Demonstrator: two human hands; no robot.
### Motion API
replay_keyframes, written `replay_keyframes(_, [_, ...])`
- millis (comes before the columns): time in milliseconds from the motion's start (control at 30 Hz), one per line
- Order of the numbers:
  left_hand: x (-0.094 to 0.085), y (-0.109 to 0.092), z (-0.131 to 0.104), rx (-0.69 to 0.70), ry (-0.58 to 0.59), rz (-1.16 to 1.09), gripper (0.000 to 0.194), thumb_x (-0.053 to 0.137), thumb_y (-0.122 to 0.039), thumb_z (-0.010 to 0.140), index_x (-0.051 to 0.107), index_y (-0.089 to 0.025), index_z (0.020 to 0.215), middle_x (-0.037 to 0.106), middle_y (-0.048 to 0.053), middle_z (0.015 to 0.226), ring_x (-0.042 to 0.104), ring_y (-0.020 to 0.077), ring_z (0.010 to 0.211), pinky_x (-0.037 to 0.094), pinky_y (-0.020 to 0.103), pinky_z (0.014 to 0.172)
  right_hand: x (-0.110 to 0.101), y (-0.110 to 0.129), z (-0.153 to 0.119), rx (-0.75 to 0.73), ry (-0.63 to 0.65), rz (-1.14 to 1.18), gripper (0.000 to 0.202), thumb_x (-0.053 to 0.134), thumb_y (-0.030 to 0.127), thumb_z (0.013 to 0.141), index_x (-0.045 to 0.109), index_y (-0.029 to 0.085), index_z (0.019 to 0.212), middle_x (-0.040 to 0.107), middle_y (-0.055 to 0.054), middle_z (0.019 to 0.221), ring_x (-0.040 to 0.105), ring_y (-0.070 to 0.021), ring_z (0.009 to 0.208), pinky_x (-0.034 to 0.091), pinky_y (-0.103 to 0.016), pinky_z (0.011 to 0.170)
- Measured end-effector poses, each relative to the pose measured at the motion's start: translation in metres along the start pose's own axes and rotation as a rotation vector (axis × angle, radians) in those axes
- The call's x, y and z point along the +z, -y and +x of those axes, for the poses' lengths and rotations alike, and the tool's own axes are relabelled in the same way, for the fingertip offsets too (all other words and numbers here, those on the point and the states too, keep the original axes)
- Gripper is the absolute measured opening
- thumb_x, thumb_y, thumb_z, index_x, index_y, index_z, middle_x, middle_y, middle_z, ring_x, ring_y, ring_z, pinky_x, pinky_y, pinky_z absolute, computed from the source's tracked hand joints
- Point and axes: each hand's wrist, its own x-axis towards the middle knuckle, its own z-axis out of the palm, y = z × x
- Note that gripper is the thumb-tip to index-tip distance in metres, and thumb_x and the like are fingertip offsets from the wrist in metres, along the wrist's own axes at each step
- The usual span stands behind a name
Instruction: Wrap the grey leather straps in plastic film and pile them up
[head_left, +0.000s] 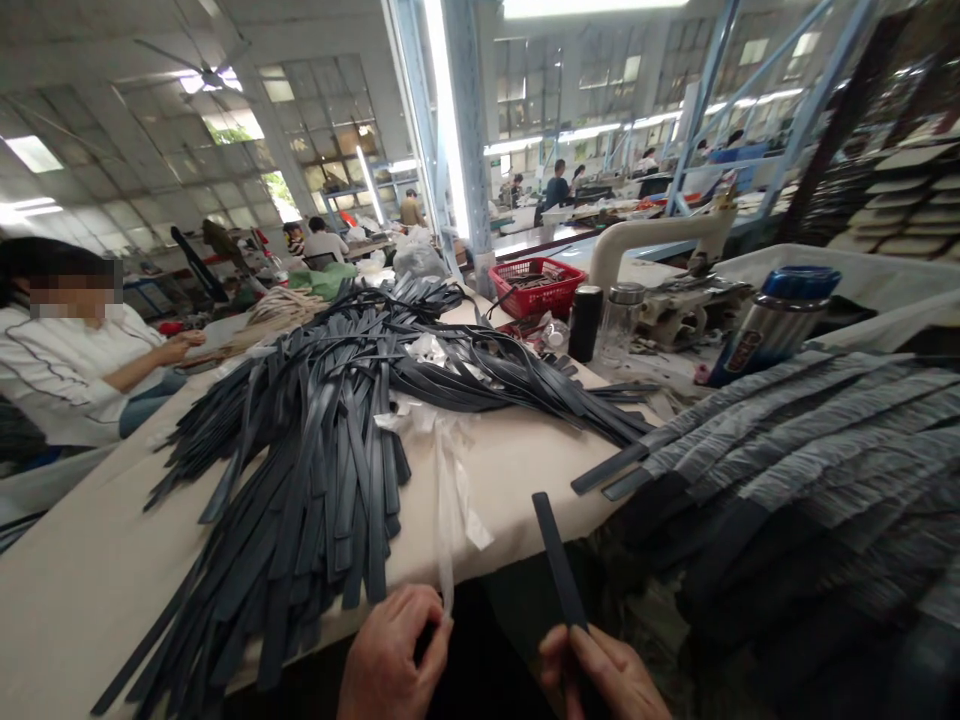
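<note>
At the table's front edge, my left hand [397, 650] pinches the end of a thin whitish plastic strip [444, 520] between thumb and fingers. The strip runs back over the cloth to crumpled clear film [420, 410]. To the right, my right hand [600, 665] grips a flat dark strap [557, 555], its rounded end pointing up and away. Just beyond my left hand lies a large heap of similar dark straps [330, 450], fanned over the table. The lower part of the held strap is hidden by my fingers.
Film-wrapped dark straps [810, 450] hang at the right. Behind stand a red basket [536, 285], a black bottle [585, 322], a clear jar [622, 320], a blue-lidded flask [780, 320] and a sewing machine [667, 260]. A person in a white shirt [67, 370] sits at the left.
</note>
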Motion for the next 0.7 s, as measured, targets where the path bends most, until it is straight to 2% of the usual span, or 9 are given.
replay_keyframes(100, [-0.005, 0.003, -0.009, 0.001, -0.045, 0.036, 0.015, 0.059, -0.026, 0.087, 0.056, -0.022, 0.073, 0.066, 0.000, 0.083, 0.064, 0.0155, 0.079, 0.049, 0.024, 0.072, 0.010, 0.009, 0.008, -0.051, 0.020, -0.016, 0.055, 0.047, 0.064, 0.088, 0.068, 0.014, 0.092, 0.068, -0.005, 0.075, 0.056, -0.0091, 0.050, 0.036, -0.022, 0.052])
replay_keyframes(233, [-0.012, 0.000, -0.015, 0.061, -0.123, 0.061, 0.013, 0.057, -0.025, 0.089, 0.055, -0.022, 0.076, 0.067, 0.000, 0.088, 0.065, 0.0148, 0.084, 0.050, 0.024, 0.076, 0.025, 0.024, 0.013, -0.054, 0.029, -0.016, 0.053, 0.048, 0.062, 0.088, 0.069, 0.014, 0.091, 0.069, -0.006, 0.077, 0.056, -0.0093, 0.050, 0.037, -0.023, 0.053])
replay_keyframes(367, [-0.018, -0.003, -0.010, 0.043, -0.105, 0.099, 0.011, 0.057, -0.028, 0.089, 0.058, -0.022, 0.081, 0.067, 0.000, 0.082, 0.065, 0.0143, 0.076, 0.051, 0.023, 0.068, 0.040, 0.038, 0.015, -0.085, 0.051, -0.059, 0.053, 0.048, 0.063, 0.087, 0.069, 0.014, 0.089, 0.071, -0.007, 0.081, 0.055, -0.0080, 0.046, 0.038, -0.023, 0.051])
replay_keyframes(433, [-0.019, -0.002, 0.004, 0.094, -0.160, 0.172, 0.009, 0.059, -0.028, 0.089, 0.062, -0.023, 0.095, 0.069, 0.002, 0.089, 0.066, 0.0168, 0.081, 0.053, 0.027, 0.072, 0.044, 0.040, 0.015, -0.108, 0.031, -0.047, 0.052, 0.049, 0.063, 0.087, 0.068, 0.015, 0.090, 0.070, -0.007, 0.079, 0.053, -0.0072, 0.043, 0.038, -0.022, 0.049])
replay_keyframes(500, [-0.016, 0.002, 0.026, 0.196, -0.222, 0.285, 0.028, 0.060, -0.020, 0.087, 0.061, -0.026, 0.114, 0.068, 0.005, 0.110, 0.064, 0.0217, 0.100, 0.051, 0.036, 0.088, 0.044, 0.037, 0.013, -0.118, -0.002, -0.014, 0.051, 0.050, 0.062, 0.087, 0.068, 0.015, 0.093, 0.069, -0.006, 0.080, 0.052, -0.0065, 0.042, 0.038, -0.021, 0.047])
replay_keyframes(567, [-0.011, 0.008, 0.051, 0.286, -0.246, 0.379, 0.041, 0.061, -0.013, 0.084, 0.059, -0.029, 0.121, 0.063, 0.006, 0.125, 0.056, 0.0265, 0.117, 0.042, 0.047, 0.101, 0.040, 0.032, 0.010, -0.106, -0.029, 0.021, 0.049, 0.053, 0.061, 0.086, 0.068, 0.016, 0.097, 0.069, -0.005, 0.080, 0.051, -0.0058, 0.042, 0.038, -0.021, 0.047])
replay_keyframes(633, [-0.004, 0.014, 0.071, 0.343, -0.237, 0.406, 0.032, 0.065, -0.012, 0.082, 0.066, -0.031, 0.108, 0.064, 0.003, 0.126, 0.052, 0.0284, 0.123, 0.032, 0.053, 0.108, 0.035, 0.027, 0.006, -0.075, -0.054, 0.049, 0.050, 0.056, 0.062, 0.084, 0.068, 0.016, 0.099, 0.068, -0.005, 0.080, 0.051, -0.0054, 0.042, 0.037, -0.021, 0.046])
replay_keyframes(700, [0.000, 0.017, 0.081, 0.404, -0.258, 0.358, 0.015, 0.066, -0.016, 0.083, 0.070, -0.029, 0.089, 0.070, -0.001, 0.114, 0.055, 0.0251, 0.119, 0.024, 0.053, 0.112, 0.028, 0.024, 0.000, -0.054, -0.112, 0.052, 0.051, 0.059, 0.064, 0.081, 0.068, 0.016, 0.097, 0.068, -0.004, 0.078, 0.051, -0.0051, 0.041, 0.037, -0.020, 0.046])
